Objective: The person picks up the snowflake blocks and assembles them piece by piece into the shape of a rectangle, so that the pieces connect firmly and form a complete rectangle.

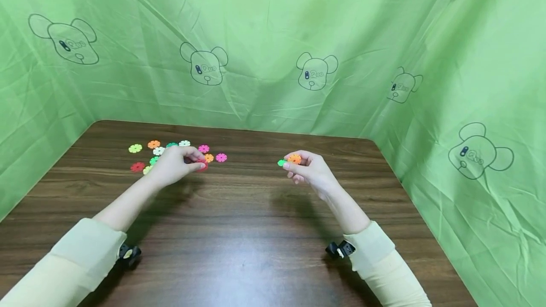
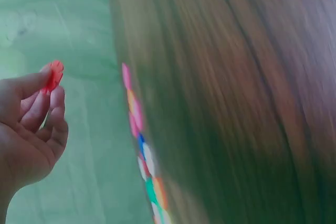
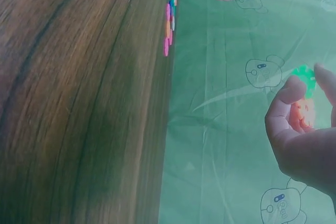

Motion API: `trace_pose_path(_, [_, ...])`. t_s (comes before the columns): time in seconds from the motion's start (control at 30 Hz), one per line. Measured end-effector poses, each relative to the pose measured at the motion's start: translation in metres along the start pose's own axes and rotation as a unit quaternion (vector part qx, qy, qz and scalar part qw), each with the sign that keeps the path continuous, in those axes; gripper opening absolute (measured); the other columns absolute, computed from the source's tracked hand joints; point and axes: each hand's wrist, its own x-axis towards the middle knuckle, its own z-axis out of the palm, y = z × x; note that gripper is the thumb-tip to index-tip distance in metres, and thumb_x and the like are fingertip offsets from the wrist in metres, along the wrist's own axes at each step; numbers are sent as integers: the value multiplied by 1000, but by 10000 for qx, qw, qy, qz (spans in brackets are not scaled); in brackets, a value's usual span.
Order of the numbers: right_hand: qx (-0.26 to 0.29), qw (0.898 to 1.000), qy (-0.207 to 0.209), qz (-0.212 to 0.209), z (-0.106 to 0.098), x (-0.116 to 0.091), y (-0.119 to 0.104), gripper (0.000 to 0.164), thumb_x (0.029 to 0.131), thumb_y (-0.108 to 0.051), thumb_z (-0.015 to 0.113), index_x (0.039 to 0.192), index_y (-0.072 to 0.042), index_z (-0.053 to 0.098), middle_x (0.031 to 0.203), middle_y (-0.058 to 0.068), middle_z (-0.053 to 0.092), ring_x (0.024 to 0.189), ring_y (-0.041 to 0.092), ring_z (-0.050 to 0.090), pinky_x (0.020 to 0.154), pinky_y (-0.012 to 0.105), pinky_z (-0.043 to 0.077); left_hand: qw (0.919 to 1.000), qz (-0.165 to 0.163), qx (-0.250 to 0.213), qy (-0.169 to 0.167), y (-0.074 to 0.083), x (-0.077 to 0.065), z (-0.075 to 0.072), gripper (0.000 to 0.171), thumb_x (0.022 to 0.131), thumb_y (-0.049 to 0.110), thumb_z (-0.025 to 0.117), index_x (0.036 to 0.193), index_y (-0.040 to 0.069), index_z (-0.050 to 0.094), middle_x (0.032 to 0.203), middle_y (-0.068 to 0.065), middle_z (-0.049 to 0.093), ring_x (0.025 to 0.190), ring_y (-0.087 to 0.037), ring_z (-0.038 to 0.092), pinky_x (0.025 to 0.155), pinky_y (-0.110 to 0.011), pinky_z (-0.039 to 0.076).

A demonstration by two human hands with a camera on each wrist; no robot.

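My left hand [image 1: 172,166] pinches a red notched disc [image 2: 55,76] between thumb and fingertips, lifted above the table at the right end of a scatter of discs. Off to the right, my right hand [image 1: 310,172] holds a green notched disc [image 3: 304,81] and an orange one [image 1: 294,158] together, the green gripped at the thumb tip and the orange right beside it. Close by the left hand lie an orange disc [image 1: 209,158] and pink discs [image 1: 221,157]. Part of the scatter is hidden behind the left hand.
More discs in several colours, among them a red disc [image 1: 137,167] and a yellow-green disc [image 1: 135,148], lie at the back left of the brown wooden table [image 1: 239,221]. Green cloth [image 1: 256,37] printed with bear heads hangs behind and beside the table.
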Motion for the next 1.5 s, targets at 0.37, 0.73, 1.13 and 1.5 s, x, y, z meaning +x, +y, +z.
trace_pose_path(0.37, [-186,9986,-76,-482,7,-1,1,24,82,-17,74,100,-5,63,75,3,61,62,11,54,57,23,49,9952,-268,-830,442,61,-12,10,15,75,23,80,85,16,71,79,2,71,67,-13,65,57,-23,51])
trace_pose_path(0.73, [-766,9930,-245,-868,14,-1,5,29,81,-12,75,105,1,66,94,7,71,80,20,67,70,34,56,9877,-222,-1492,409,100,-13,21,17,79,18,77,93,11,72,82,-3,72,70,-11,69,60,-24,56])
trace_pose_path(1.13, [-825,9909,-95,-1064,23,-1,3,29,80,-13,76,104,1,68,88,2,71,76,16,67,76,35,56,9666,55,-2462,710,112,-11,42,18,79,20,78,90,8,71,80,-6,73,66,-20,69,61,-41,57])
trace_pose_path(1.5, [-513,9926,-125,-1091,33,0,3,28,80,-10,75,104,3,68,89,3,71,79,13,66,77,31,56,9616,80,-2588,916,120,-10,59,17,80,25,77,90,13,71,78,-2,72,66,-18,67,57,-27,55])
